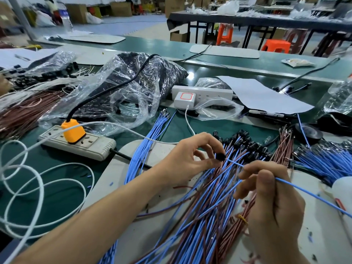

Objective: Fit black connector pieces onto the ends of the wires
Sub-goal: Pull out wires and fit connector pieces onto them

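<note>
- At a cluttered worktop [57,187], a person's left hand [187,161] pinches one black connector [221,156] between thumb and fingertips, its grip clamped on the piece just above the wire pile [200,206].
- The right hand [270,202] pinches one blue wire [304,191] behind its tip, grip clamped on it; the tip meets the connector.
- The wire looks light and bendy and would likely buckle unless held near its end. The connector looks small, hard and easy to drop.
- Counted: one connector and one wire in hand; a grey power strip [80,144] and a white power strip [205,91]; piled blue and brown wires too many to count.
</note>
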### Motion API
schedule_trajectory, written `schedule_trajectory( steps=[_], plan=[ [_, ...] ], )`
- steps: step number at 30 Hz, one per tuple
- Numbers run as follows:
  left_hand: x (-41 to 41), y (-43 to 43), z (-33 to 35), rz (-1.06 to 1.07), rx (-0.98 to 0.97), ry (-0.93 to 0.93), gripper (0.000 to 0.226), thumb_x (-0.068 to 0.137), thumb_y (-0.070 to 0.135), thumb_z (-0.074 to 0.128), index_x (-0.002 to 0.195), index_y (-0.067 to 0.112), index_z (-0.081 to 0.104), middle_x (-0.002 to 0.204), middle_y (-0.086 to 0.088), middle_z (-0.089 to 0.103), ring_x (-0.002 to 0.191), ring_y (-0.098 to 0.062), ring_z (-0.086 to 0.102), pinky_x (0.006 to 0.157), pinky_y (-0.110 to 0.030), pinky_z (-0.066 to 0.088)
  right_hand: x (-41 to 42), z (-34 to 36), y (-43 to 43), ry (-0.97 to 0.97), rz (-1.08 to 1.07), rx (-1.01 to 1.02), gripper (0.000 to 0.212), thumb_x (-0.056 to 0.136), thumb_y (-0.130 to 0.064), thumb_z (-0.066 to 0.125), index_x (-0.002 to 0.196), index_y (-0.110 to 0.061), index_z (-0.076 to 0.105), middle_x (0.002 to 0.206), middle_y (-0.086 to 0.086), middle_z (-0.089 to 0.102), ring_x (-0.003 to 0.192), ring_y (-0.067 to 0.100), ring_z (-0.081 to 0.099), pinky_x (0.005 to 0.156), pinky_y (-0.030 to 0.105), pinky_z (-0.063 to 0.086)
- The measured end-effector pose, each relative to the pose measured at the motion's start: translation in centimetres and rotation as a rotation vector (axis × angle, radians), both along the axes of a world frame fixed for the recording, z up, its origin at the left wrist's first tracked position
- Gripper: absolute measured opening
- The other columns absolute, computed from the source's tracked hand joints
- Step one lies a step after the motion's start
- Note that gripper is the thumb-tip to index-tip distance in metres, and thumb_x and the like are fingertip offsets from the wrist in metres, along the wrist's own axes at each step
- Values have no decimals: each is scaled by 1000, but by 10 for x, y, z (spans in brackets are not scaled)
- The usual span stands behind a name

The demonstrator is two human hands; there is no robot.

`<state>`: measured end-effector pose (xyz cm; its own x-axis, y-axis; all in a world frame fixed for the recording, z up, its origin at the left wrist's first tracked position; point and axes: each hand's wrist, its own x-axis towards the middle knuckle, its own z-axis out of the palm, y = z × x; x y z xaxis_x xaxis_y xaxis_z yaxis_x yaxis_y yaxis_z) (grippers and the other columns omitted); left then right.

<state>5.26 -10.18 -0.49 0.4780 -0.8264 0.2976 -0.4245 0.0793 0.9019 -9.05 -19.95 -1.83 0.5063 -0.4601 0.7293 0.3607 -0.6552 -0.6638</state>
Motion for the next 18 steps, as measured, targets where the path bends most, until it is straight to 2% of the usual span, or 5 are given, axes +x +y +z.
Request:
schedule_trajectory(
  steps=[6,12,18],
  plan=[
    [0,0,-1,-27,-3,-18,23,83,8,70,95,25,60,94,11,59,82,-8,57,76,-30,48,0,1,-1,16,4,-5,26,104,-38,31,94,-28,53,79,-5,54,51,7,58,51,11,39],
    [-2,-1,-2,-26,-24,-46,20,81,8,70,96,19,63,95,-6,60,85,-18,58,75,-37,48,2,0,-2,78,1,-17,22,102,-32,33,94,-29,53,79,-7,56,51,6,58,53,10,41],
    [-6,-2,0,-23,-23,-124,21,79,11,71,99,18,66,90,-9,58,83,-12,55,75,-32,46,1,3,-3,49,19,15,24,103,-37,32,96,-30,54,82,-8,60,51,6,60,52,11,43]
  ],
)
